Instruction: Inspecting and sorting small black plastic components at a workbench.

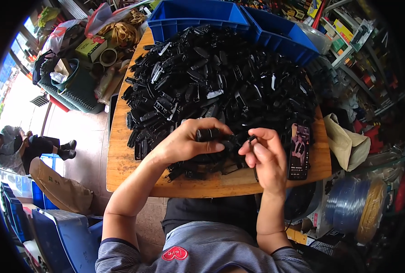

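My left hand (182, 143) is closed around a black plastic part (207, 134), ribbed and roughly cylindrical, held over the near edge of the pile. To its right, my right hand (269, 161) pinches a small black piece (252, 138) between thumb and fingertips; its exact kind is too small to make out. The hands are a short way apart. Beyond them a large heap of black plastic parts (198, 82) covers most of the wooden table (120, 173). Some of the parts catch bright glints of light.
Two blue bins (198, 22) (280, 38) stand behind the heap. A phone (299, 152) with its screen lit lies at the table's right. Crowded shelves (348, 59) and a wrapped spool (355, 204) are at right. A seated person (34, 145) is at far left.
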`<act>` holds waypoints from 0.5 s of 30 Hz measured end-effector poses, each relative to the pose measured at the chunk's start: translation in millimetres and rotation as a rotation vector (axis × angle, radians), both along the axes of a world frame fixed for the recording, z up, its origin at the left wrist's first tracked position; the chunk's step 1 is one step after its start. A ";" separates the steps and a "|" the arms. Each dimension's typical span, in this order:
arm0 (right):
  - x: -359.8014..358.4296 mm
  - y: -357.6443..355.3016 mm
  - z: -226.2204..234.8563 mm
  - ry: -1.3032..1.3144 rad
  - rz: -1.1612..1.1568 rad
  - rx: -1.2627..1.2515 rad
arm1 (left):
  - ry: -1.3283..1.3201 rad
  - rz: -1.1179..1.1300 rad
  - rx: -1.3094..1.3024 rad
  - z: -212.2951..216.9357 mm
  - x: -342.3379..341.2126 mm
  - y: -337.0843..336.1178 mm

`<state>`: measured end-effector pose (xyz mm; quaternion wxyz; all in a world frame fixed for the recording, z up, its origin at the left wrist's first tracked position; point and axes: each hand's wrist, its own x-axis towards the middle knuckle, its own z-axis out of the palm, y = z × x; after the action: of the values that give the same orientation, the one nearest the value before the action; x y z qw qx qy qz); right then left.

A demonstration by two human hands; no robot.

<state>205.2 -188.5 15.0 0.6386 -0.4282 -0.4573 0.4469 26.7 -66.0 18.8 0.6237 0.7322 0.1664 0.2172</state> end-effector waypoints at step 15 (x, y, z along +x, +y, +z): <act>-17.5 5.2 -11.2 0.546 0.279 -0.243 | -0.187 0.089 0.485 3.2 0.5 -6.7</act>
<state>187.8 -183.4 3.7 0.6144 -0.2989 -0.2666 0.6798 27.2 -72.7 22.1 0.4324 0.8290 0.0829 0.3448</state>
